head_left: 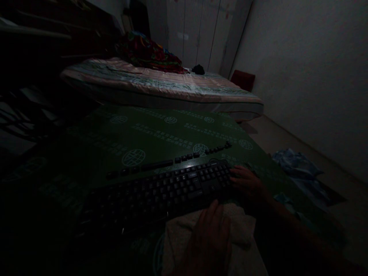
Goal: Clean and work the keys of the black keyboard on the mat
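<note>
A black keyboard (161, 191) lies at a slant on the green printed table cover, and some of its keys are off. Just behind it, loose black keys (186, 157) form a line, with a long space bar (157, 165) among them. My right hand (248, 183) is at the keyboard's right end, its stretched fingers touching the edge; its thumb is hard to make out. Nearer to me, my left hand (212, 232) lies flat, fingers extended, on a folded beige cloth (243, 226) in front of the keyboard. Dim light hides fine detail.
The green table cover (155, 132) reaches back to a bed (172, 86) with a crumpled dark red blanket (152, 53). A pale wardrobe (192, 34) stands behind. On the floor at the right lies a bundle of cloth (297, 163), near the wall (313, 76).
</note>
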Demonstrator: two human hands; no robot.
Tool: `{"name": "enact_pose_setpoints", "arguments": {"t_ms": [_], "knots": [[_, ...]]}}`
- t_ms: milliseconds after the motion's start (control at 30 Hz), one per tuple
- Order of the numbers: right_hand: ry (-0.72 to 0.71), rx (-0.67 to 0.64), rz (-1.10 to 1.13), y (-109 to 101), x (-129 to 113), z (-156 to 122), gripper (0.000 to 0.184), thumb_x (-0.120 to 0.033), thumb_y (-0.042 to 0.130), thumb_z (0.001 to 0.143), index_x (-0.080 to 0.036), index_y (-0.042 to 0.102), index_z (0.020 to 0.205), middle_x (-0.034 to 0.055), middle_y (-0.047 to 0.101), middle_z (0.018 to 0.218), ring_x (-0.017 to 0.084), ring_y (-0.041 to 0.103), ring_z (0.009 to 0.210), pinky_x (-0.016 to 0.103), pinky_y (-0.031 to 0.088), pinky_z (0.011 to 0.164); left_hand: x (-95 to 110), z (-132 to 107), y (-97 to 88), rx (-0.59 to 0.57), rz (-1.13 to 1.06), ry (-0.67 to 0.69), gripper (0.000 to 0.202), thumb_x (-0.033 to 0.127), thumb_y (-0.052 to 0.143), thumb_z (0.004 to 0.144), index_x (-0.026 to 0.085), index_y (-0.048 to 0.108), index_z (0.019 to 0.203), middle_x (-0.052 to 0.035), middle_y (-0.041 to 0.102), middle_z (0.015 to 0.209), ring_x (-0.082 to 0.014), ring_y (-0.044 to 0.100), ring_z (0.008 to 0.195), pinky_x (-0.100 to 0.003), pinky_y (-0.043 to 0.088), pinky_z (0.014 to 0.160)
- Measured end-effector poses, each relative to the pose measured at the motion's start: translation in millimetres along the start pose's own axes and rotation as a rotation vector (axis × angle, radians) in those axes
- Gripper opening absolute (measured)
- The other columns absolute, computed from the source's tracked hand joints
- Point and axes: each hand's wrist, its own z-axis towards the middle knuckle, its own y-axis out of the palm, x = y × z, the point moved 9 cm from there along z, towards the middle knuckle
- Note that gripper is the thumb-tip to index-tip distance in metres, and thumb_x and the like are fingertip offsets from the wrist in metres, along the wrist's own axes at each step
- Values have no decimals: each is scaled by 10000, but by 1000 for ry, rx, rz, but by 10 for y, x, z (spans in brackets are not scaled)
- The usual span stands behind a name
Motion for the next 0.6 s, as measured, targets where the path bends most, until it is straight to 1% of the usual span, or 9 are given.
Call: {"name": "enact_pose_setpoints", "arguments": {"t_ms": [133, 267, 333, 433, 600], "knots": [[-37, 8, -89, -4, -89, -20, 211, -262, 524, 904, -249, 696, 1026, 97, 657, 1169, 260, 516, 1221, 480, 528, 919, 3, -2, 4, -3, -1, 3, 330, 241, 440, 920, 122, 533, 1213, -139, 540, 1319, -300, 458, 1261, -432, 469, 973], [-44, -41, -132, 5, -174, -41, 251, -253, 507, 911, -224, 667, 1102, 111, 631, 1212, 266, 472, 1263, 476, 516, 945, 2, -10, 15, 16, -9, 6, 335, 252, 469, 911, 123, 531, 1214, -141, 537, 1321, -306, 440, 1274, -440, 467, 972], [-32, -72, -143, 14, -187, -50, 273, -256, 507, 912, -221, 649, 1141, 112, 608, 1248, 270, 445, 1285, 484, 501, 965, -1, -15, 14, 23, -14, 2, 341, 250, 479, 904, 125, 529, 1217, -145, 533, 1323, -306, 435, 1278, -444, 467, 970], [-16, -86, -157, 11, -180, -62, 290, -262, 502, 915, -230, 631, 1172, 107, 568, 1303, 272, 410, 1313, 499, 477, 990, -3, -16, 12, 2, -29, -6, 355, 256, 488, 893, 127, 526, 1222, -150, 514, 1343, -312, 414, 1293, -453, 457, 982], [-56, -105, -200, 26, -197, -87, 328, -275, 513, 910, -224, 592, 1224, 112, 542, 1335, 279, 381, 1334, 503, 478, 991, 0, -7, 3, -21, -28, -17, 337, 230, 472, 892, 125, 539, 1206, -139, 521, 1339, -307, 427, 1284, -442, 456, 989]]}}
